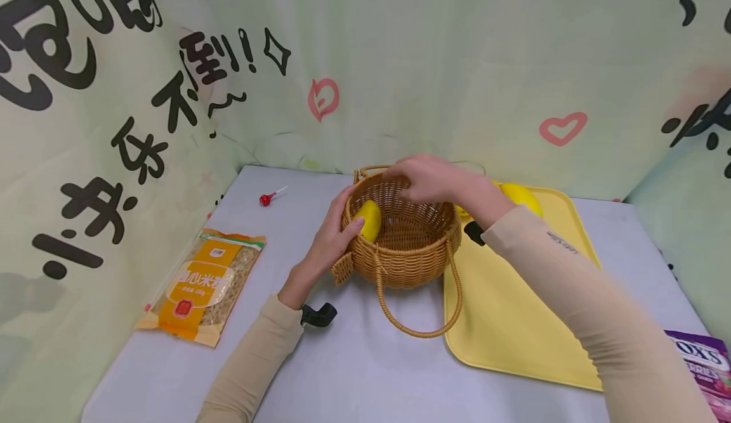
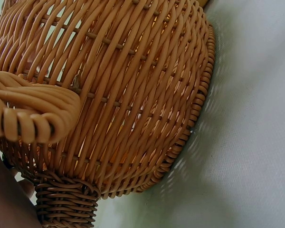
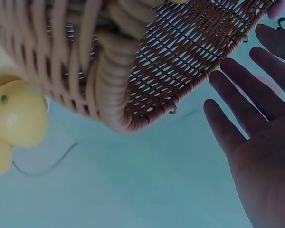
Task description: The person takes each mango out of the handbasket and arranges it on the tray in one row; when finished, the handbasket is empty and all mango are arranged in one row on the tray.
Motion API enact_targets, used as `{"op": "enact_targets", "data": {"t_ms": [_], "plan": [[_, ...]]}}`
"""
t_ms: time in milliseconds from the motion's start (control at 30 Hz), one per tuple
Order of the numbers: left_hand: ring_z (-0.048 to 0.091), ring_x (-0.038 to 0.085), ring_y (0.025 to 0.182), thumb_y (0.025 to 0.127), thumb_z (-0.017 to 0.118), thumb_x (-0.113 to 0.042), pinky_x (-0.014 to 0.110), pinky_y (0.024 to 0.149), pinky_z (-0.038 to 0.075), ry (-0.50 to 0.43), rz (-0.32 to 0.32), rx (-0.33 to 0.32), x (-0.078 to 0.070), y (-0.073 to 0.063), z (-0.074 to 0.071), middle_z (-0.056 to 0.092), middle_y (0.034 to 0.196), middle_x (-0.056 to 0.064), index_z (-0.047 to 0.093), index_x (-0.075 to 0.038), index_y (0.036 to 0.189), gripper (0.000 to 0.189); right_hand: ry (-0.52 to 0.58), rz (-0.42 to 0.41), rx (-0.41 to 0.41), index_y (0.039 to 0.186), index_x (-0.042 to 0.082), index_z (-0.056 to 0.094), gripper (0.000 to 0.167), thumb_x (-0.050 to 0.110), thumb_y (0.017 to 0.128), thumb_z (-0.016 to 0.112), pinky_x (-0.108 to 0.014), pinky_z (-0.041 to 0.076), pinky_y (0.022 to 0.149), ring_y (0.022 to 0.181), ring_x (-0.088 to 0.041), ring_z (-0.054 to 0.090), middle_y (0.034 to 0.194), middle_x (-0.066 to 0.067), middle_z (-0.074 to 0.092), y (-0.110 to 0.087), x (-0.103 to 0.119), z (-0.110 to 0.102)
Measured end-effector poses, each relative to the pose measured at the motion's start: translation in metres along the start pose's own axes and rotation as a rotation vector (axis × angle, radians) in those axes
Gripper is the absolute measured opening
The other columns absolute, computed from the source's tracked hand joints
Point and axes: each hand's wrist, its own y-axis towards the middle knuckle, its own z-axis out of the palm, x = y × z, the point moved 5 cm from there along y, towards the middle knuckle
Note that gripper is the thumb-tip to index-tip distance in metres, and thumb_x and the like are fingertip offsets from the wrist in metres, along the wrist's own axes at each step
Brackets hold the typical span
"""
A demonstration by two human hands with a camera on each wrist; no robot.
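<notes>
A round brown wicker basket (image 1: 408, 266) stands on the table, its loop handle (image 1: 419, 333) hanging down in front. My left hand (image 1: 332, 231) grips the basket's left rim, thumb over the edge; in the left wrist view the woven side (image 2: 133, 95) hides most of that hand. A yellow fruit (image 1: 371, 221), like a lemon, lies inside the basket against the left wall, near the thumb. Over the far rim hovers my right hand (image 1: 428, 179). The right wrist view shows its fingers (image 3: 244, 92) spread and straight beside the rim, holding nothing.
A yellow tray (image 1: 514, 321) lies to the right, with more yellow fruits (image 1: 522, 198) at its far end, partly behind the right arm. On the left are an orange snack bag (image 1: 200, 286) and a red lollipop (image 1: 265, 200). A purple package (image 1: 702, 366) sits at the right edge.
</notes>
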Motion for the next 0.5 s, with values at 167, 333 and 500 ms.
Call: {"op": "enact_targets", "data": {"t_ms": [167,333,500], "plan": [[0.022,0.021,0.153,0.096,0.047,-0.051,0.058,0.119,0.026,0.004,-0.010,0.001,0.000,0.000,0.000,0.017,0.165,-0.009,0.017,-0.037,0.158,0.070,0.028,0.011,0.013,0.133,0.006,0.063,0.046,0.010,0.087,0.064,-0.047,0.047,0.106,0.125,-0.029,0.060,0.133,-0.011,0.065,0.011,-0.002,0.004],[0.023,0.021,0.152,0.095,0.048,-0.051,0.059,0.119,0.026,-0.008,-0.018,0.005,0.000,0.000,0.001,0.017,0.165,-0.010,0.017,-0.039,0.158,0.071,0.064,0.012,0.027,0.131,0.008,0.065,0.044,0.009,0.087,0.062,-0.046,0.051,0.101,0.118,-0.026,0.062,0.129,-0.009,0.068,0.019,0.001,0.004],[0.023,0.022,0.152,0.096,0.048,-0.051,0.059,0.119,0.026,-0.007,-0.016,0.005,0.001,0.000,0.000,0.017,0.165,-0.010,0.017,-0.040,0.157,0.070,0.056,0.015,0.062,0.130,0.008,0.065,0.044,0.010,0.086,0.062,-0.046,0.051,0.099,0.115,-0.026,0.063,0.127,-0.010,0.068,0.024,0.003,0.007]]}}
